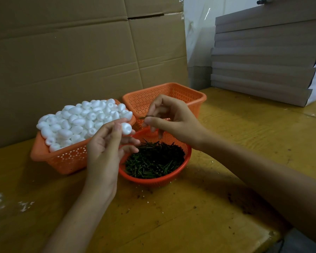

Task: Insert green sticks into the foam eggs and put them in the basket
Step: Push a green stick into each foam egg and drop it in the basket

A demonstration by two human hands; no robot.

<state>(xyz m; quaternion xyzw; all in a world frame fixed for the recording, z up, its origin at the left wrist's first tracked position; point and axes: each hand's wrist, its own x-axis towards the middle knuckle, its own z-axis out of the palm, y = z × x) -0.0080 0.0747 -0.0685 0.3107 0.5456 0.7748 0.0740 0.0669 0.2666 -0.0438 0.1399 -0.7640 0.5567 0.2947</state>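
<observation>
**Egg in one hand, stick in the other**

Hands meet over the baskets. The left hand (106,143) holds one white foam egg (126,128) at its fingertips, with thumb and fingers curled round it. The egg's small hole faces the other hand. The right hand (171,117) pinches a thin green stick (144,117) between thumb and fingers. The stick points at the egg and is close to it, but they do not touch.

Under the hands sits a round orange basket (153,181) with a pile of green sticks (153,159) in it. To the left is a long orange basket (66,157) heaped with white eggs (80,121). Behind the right hand stands a third orange basket (171,88). All three are on a yellow wooden table (226,143). Brown cardboard (62,52) stands at the back, and flat grey boxes (263,61) are stacked on the right.
</observation>
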